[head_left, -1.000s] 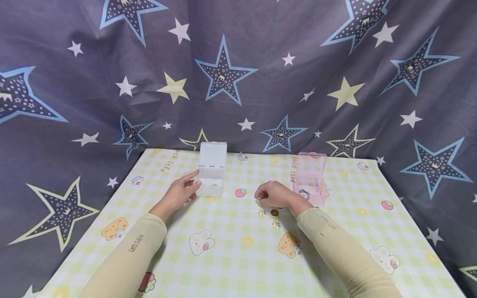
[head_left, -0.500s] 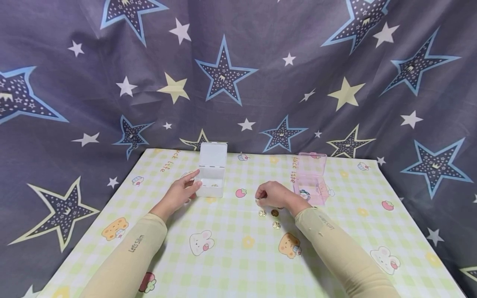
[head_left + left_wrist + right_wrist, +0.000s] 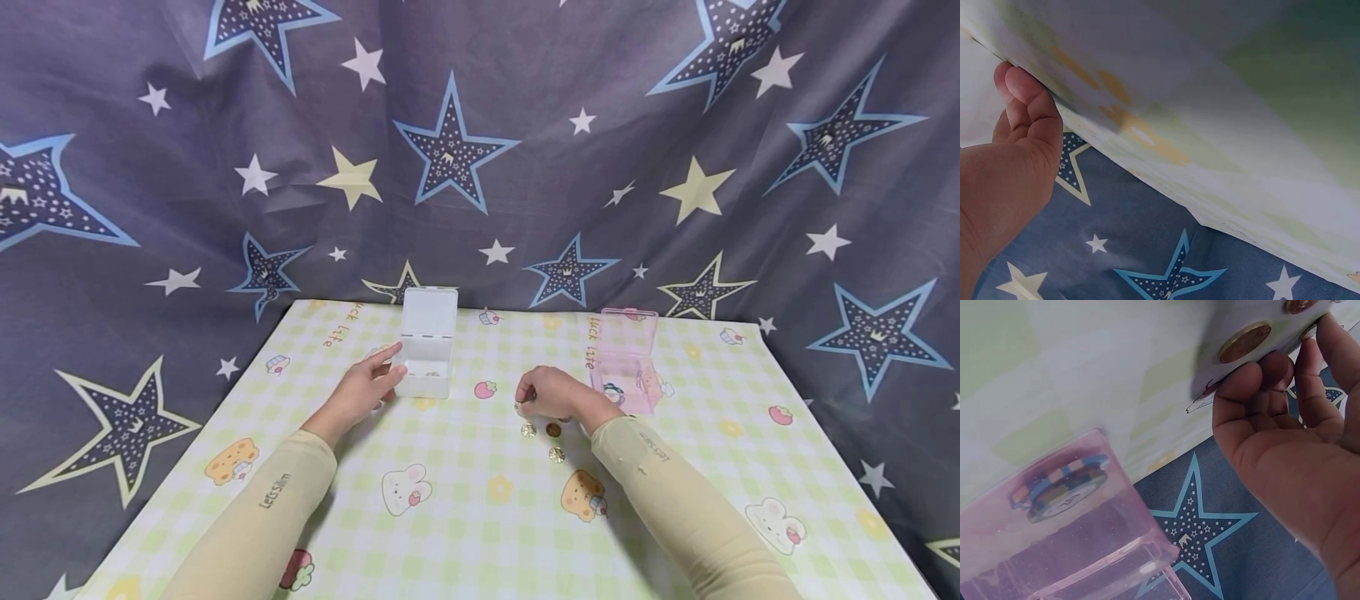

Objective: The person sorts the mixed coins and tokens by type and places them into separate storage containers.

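My left hand (image 3: 365, 383) rests against the left side of a small white box (image 3: 422, 385) with its lid raised, fingers extended along the wall. A few gold coins (image 3: 432, 374) lie in that box. My right hand (image 3: 551, 392) pinches a gold coin (image 3: 1310, 332) between thumb and fingertips, low over the cloth; the palm hides part of the coin. Close by lie a gold coin (image 3: 528, 430), a darker copper-coloured coin (image 3: 552, 429) and another gold coin (image 3: 556, 455). One more coin is partly hidden by the right hand.
A see-through pink box (image 3: 628, 330), lid up, stands behind the right hand, holding colourful striped-edge discs (image 3: 1063, 487) like poker chips. A checked cloth with printed cartoons (image 3: 465, 533) covers the table. A dark star-patterned curtain (image 3: 495, 100) hangs right behind it.
Almost nothing moves. My right hand shifts very slightly to the right with its fingers still at the coin; the left hand stays at the white box.
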`<state>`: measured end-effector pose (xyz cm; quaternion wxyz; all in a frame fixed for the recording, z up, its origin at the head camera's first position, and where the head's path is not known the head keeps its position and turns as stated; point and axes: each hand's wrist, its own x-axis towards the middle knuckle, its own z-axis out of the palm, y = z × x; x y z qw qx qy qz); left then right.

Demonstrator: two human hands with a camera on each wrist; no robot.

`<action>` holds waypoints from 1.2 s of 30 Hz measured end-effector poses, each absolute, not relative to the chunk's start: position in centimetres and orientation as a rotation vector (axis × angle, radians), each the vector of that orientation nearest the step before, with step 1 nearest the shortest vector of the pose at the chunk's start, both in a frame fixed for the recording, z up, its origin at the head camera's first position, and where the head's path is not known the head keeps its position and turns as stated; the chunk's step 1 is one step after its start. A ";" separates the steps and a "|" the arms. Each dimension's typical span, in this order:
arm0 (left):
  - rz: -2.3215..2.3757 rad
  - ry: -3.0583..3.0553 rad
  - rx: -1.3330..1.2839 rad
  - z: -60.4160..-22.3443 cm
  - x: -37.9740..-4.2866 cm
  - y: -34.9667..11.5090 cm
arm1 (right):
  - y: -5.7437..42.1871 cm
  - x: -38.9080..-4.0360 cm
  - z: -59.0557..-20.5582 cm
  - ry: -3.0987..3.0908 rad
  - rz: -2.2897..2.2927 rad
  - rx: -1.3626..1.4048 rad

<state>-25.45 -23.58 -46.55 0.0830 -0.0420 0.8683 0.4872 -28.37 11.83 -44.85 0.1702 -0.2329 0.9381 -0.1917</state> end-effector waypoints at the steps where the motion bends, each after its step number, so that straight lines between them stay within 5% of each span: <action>1: 1.455 2.592 -0.125 -46.6 -25.4 -23.6 | 11.8 -28.4 -44.8 2.664 -0.537 -0.662; 36: 1.431 2.605 -0.106 -46.6 -25.4 -23.6 | 12.6 -28.5 -45.2 2.576 -0.838 -0.653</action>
